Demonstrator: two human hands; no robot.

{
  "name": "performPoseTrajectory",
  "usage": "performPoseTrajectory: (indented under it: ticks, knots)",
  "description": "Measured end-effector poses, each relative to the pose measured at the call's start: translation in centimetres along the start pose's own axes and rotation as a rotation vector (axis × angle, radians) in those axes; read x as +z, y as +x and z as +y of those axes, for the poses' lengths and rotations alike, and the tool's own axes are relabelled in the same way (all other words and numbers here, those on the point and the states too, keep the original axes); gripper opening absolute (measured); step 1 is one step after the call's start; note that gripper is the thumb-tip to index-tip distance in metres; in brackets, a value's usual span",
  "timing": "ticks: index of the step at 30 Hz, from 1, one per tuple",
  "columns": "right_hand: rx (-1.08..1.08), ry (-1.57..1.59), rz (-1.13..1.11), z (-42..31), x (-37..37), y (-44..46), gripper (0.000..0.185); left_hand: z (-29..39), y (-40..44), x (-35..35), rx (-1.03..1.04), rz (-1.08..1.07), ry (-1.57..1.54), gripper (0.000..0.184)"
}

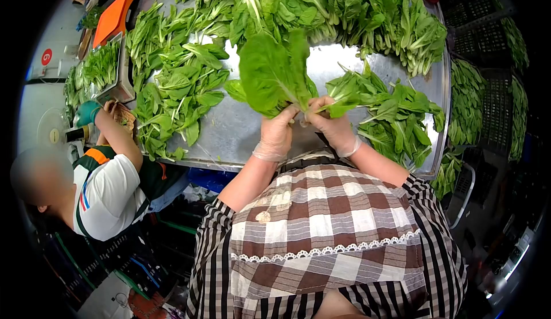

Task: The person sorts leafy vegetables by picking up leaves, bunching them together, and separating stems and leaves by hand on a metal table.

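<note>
In front of my apron I hold up a bunch of leafy greens (270, 69), broad leaves pointing away from me and stem ends toward me. My left hand (277, 134), in a thin clear glove, is closed on the left side of its stems. Close beside it, my right hand (334, 128), gloved the same way, is closed at the stem base, with the fingertips partly hidden. Loose greens (396, 115) lie on the metal table (227, 138) just right of my right hand. Another heap of greens (186, 89) spreads to the left of my left hand.
A long pile of greens (344, 3) lines the table's far side. Left, a co-worker (112, 187) with a green glove works beside a scale (117, 84) loaded with greens and an orange panel (110, 18). Black crates (493, 107) of greens stand right of the table.
</note>
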State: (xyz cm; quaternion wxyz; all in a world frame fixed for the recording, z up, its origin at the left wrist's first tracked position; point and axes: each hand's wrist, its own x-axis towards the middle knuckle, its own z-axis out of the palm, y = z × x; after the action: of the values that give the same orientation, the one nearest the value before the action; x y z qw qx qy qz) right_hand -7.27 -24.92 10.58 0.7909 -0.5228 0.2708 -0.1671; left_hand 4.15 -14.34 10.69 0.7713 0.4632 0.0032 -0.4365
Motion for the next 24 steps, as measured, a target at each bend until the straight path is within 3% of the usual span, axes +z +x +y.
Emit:
performPoseTrajectory:
  ticks: [3,9,12,15,18,24]
  knots:
    - [0.179,0.147,0.007,-0.2,-0.4,-0.2,0.012,0.2,-0.4,0.9,0.096,-0.040,0.051,0.023]
    - [0.135,0.163,-0.024,0.3,-0.6,0.1,0.013,0.1,-0.9,1.3,0.172,-0.048,0.140,0.024]
    - [0.127,0.140,-0.017,0.6,-0.8,0.0,0.018,0.5,-0.8,1.4,0.138,-0.045,0.084,0.025]
    - [-0.019,0.074,-0.036,0.5,-0.4,0.0,0.038,-0.3,0.0,0.1,0.097,-0.012,0.045,0.031]
    - [-0.022,0.107,-0.009,0.6,-0.4,0.1,0.039,-0.4,0.3,-0.5,0.005,0.011,0.023,0.033]
    - [0.163,0.134,-0.068,0.0,-0.6,0.3,0.038,-1.3,0.5,-1.3,-0.009,-0.045,-0.089,0.038]
